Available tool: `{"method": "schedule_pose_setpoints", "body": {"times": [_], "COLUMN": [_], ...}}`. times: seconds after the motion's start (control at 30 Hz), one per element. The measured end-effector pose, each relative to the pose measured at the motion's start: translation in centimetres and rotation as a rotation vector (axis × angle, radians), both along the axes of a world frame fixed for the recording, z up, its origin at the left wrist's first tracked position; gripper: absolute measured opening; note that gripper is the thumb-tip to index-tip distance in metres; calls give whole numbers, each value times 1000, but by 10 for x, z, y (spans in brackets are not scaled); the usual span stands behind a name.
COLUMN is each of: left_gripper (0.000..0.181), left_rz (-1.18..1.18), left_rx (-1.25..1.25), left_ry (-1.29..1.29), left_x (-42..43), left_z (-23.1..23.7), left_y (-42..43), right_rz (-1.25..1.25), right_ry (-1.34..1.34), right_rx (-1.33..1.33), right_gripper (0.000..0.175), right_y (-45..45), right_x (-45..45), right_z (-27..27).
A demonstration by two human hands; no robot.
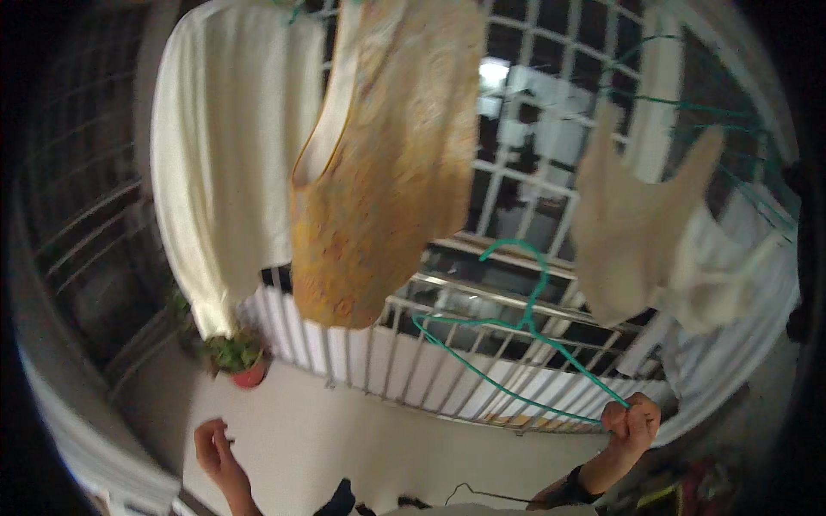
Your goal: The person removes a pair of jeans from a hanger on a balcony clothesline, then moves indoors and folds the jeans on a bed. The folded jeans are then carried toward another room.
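Note:
My right hand [631, 422] grips the lower corner of a green clothes hanger [535, 332], whose hook points up. No garment is on that hanger. My left hand [216, 448] is raised at the lower left, its fingers loosely curled and holding nothing. Above and between the hands hangs a yellow patterned sleeveless garment [387, 213]. A cream long-sleeved garment [239, 155] hangs behind it to the left. On the right a beige strappy top [635, 226] hangs beside a pale garment [716, 284].
A metal railing [413, 367] and a white window grille [503, 129] stand ahead. A potted plant [235, 358] in a red pot sits on the pale floor [310, 438]. More green hangers [697, 106] are at the upper right. Blurred colourful items [697, 490] lie at the lower right.

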State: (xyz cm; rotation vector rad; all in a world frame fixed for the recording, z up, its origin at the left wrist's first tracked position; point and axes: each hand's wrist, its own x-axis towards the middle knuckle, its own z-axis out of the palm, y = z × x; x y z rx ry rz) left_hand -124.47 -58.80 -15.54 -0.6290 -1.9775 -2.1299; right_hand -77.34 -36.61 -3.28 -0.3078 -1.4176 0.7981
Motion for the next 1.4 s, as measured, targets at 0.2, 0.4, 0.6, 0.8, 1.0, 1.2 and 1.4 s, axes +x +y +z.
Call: {"method": "schedule_pose_setpoints", "body": {"times": [0.2, 0.4, 0.6, 0.8, 1.0, 1.2, 1.4], "left_gripper": [31, 29, 28, 35, 39, 44, 44], "left_rz": [-239, -385, -578, -427, -464, -408, -428], "left_rx": [-9, 62, 196, -35, -113, -227, -255], "left_ry": [182, 190, 166, 77, -37, -91, -77], "left_x": [-52, -89, -121, -129, -146, -157, -151], "left_z": [8, -1, -16, -12, -31, -39, -38], "left_y": [-12, 8, 23, 13, 0, 9, 12], "right_rz": [-776, -869, -1007, -1262, -1347, -1080, -1071], "right_ry": [-154, -106, -176, -226, -240, -2, 11], "right_rx": [13, 262, 525, 641, 548, 669, 1101], "right_gripper": [31, 29, 38, 33, 25, 32, 40], "right_y": [-94, -42, 53, 134, 167, 129, 47], "right_x": [-61, -143, -184, -218, -227, -241, -234], "right_z": [58, 151, 289, 373, 357, 335, 250]}}
